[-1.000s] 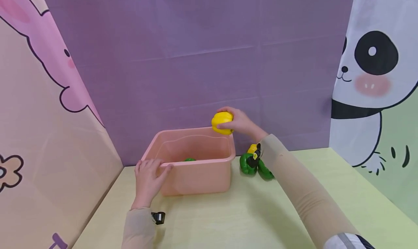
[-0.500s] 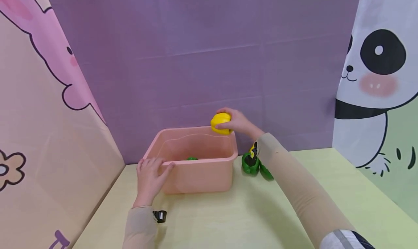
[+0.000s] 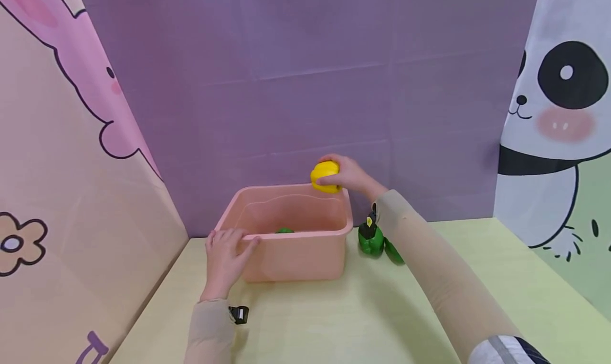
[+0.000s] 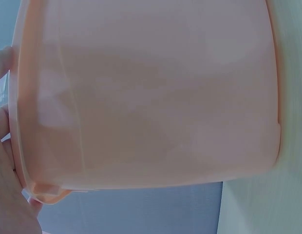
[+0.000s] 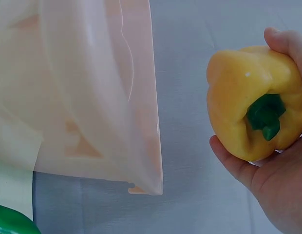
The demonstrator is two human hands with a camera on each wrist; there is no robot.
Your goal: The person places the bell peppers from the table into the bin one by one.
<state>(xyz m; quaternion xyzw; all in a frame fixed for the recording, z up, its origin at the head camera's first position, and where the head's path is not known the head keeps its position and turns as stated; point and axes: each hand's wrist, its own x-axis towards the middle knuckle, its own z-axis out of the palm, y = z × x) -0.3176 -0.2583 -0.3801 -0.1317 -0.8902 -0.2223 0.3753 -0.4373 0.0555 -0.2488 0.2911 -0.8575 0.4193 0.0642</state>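
Observation:
A yellow bell pepper (image 3: 324,176) with a green stem is gripped by my right hand (image 3: 350,174), raised above the back right corner of a pink bin (image 3: 293,258). In the right wrist view, fingers and thumb wrap around the yellow bell pepper (image 5: 234,102), apart from the bin's wall. My left hand (image 3: 224,260) rests on the bin's front left rim, fingers over the edge and thumb along the front. The left wrist view shows those fingers at the rim of the bin (image 4: 156,107). Inside the bin, only the top of a green thing (image 3: 285,230) shows.
Right of the bin, a green bell pepper (image 3: 371,242) sits on the pale table (image 3: 305,321), with another green vegetable (image 3: 393,253) partly behind the right sleeve. A purple cloth (image 3: 305,88) hangs behind the bin. Printed panels flank the table on both sides.
The head view has shifted a little, so the scene sits slightly further right. Both hands keep their holds. The yellow pepper beside the green ones is now hidden behind the right arm.

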